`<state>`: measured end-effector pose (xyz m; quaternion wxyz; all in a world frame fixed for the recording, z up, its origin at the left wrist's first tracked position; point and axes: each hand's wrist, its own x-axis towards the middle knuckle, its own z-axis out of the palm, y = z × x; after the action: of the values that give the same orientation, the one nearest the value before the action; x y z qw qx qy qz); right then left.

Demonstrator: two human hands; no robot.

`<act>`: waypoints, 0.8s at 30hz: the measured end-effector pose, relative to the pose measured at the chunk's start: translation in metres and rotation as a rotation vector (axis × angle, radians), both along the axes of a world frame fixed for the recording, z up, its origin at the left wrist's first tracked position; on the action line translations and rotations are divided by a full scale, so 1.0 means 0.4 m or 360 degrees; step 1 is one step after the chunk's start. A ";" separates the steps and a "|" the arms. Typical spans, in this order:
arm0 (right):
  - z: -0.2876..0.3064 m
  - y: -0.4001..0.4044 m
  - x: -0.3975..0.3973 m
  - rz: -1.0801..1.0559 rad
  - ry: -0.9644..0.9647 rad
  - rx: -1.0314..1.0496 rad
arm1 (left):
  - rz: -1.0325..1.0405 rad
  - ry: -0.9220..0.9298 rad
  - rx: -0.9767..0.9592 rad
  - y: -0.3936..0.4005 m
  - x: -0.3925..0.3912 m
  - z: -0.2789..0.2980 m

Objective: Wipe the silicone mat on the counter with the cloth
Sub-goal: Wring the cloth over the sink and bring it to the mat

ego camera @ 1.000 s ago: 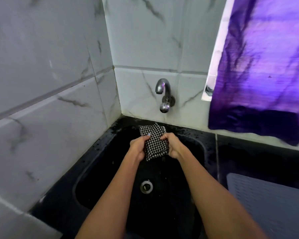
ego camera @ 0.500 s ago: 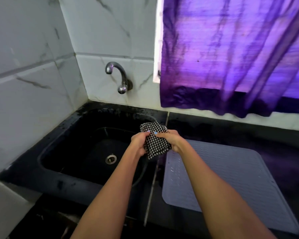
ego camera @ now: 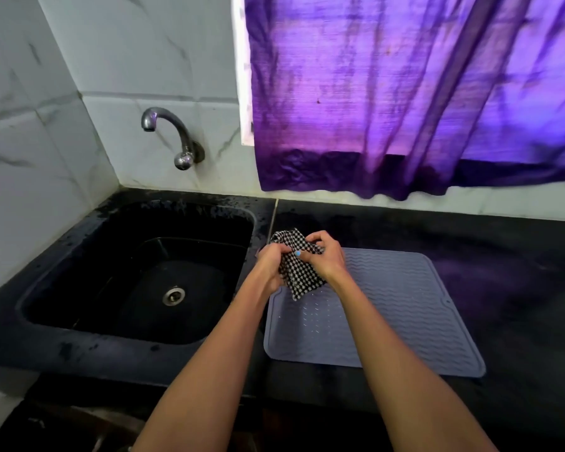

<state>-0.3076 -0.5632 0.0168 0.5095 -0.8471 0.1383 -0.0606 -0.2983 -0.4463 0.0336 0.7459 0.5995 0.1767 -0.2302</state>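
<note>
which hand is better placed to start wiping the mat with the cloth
Probably the right hand: it grips the black-and-white checked cloth directly over the grey ribbed silicone mat, while the left hand sits at its sink-side edge.

Both hands hold a black-and-white checked cloth [ego camera: 299, 267] bunched between them above the far left corner of a grey ribbed silicone mat [ego camera: 405, 308]. The left hand [ego camera: 271, 267] grips its left side, the right hand [ego camera: 327, 257] pinches its top right. The mat lies flat on the black counter [ego camera: 519, 282], just right of a black sink [ego camera: 137, 272]. A chrome tap [ego camera: 173, 138] juts from the marbled tile wall, and a purple curtain [ego camera: 405, 93] hangs at far right.
</note>
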 end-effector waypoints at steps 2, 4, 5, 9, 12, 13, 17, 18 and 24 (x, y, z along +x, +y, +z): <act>-0.003 0.002 -0.006 -0.0009 -0.0016 -0.0061 | -0.0026 0.0019 -0.0028 -0.005 0.002 0.007; -0.005 0.007 -0.010 -0.0027 -0.0025 -0.0127 | -0.0028 0.0019 -0.0099 -0.005 0.008 0.010; -0.007 0.010 -0.011 -0.0038 -0.0030 -0.0165 | -0.0023 0.0009 -0.0147 -0.006 0.012 0.009; -0.006 0.021 -0.025 -0.0009 -0.0014 -0.0057 | -0.0071 -0.0019 -0.0251 -0.009 0.022 0.013; -0.006 0.039 -0.050 0.0107 0.0082 0.0310 | -0.0124 -0.0102 -0.0046 -0.014 0.032 0.012; -0.014 0.041 -0.053 0.0114 0.0102 0.0343 | -0.0157 -0.0103 -0.0027 -0.017 0.032 0.012; -0.039 0.038 -0.059 -0.0161 0.0190 0.0851 | -0.0250 -0.0191 0.0053 -0.010 0.018 -0.007; -0.043 0.036 -0.061 -0.0275 0.0231 0.1056 | -0.0253 -0.0244 0.0113 -0.002 0.013 -0.020; -0.066 -0.007 -0.056 -0.0597 0.0299 0.1170 | -0.0717 -0.0914 0.1535 0.118 -0.026 -0.182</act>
<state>-0.3299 -0.5660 -0.0095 0.7430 -0.5711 0.3484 -0.0214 -0.3086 -0.3990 -0.0392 0.3406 0.9310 -0.0786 -0.1055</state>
